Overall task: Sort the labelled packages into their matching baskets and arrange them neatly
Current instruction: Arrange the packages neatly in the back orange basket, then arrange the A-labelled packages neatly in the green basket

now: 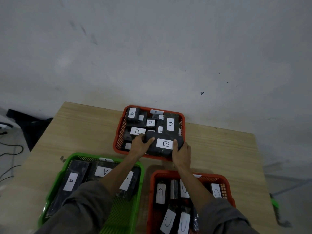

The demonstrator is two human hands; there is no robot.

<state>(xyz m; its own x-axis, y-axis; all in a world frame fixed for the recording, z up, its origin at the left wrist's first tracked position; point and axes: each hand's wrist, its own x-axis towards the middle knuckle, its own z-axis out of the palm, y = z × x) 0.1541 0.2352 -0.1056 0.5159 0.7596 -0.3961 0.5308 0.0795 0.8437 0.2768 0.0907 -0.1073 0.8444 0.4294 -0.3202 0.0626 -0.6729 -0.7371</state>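
Black B package (163, 146) lies crosswise over the far basket (119, 137), at its near rim. Your left hand (141, 146) and right hand (181, 153) clamp its two ends, equally near it.

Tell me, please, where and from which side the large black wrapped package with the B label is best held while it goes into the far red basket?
Hold the large black wrapped B package by its two short ends, coming from both sides. It lies wide and flat across the near edge of the far red plastic basket, too broad for one hand. The left hand and right hand already grip it so, leaving the white label clear.
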